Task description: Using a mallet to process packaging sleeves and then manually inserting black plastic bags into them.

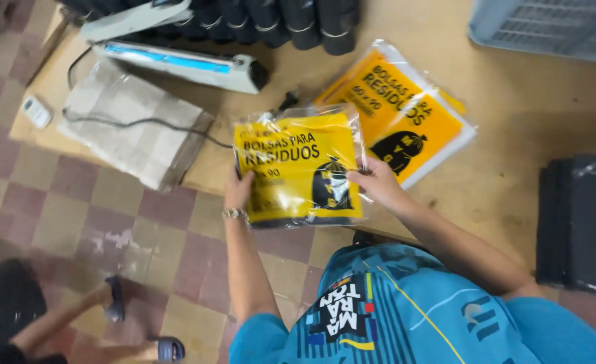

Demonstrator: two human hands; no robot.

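While the left hand [239,190] and right hand [377,182] pinch the yellow bag pack [299,168] by its side edges over the table's near edge [514,135], it looks light, floppy, slippery, so edge grips seem best.

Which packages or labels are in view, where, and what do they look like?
Held packet: clear flat bag with yellow insert, black print, between left hand and right hand.
Second packet: same kind, orange-yellow, lying tilted on wooden table.
Dark stack: wrapped, table's right edge.

small packing workshop, heat sealer [176,62], black bag rolls [278,20], worktable [527,128]
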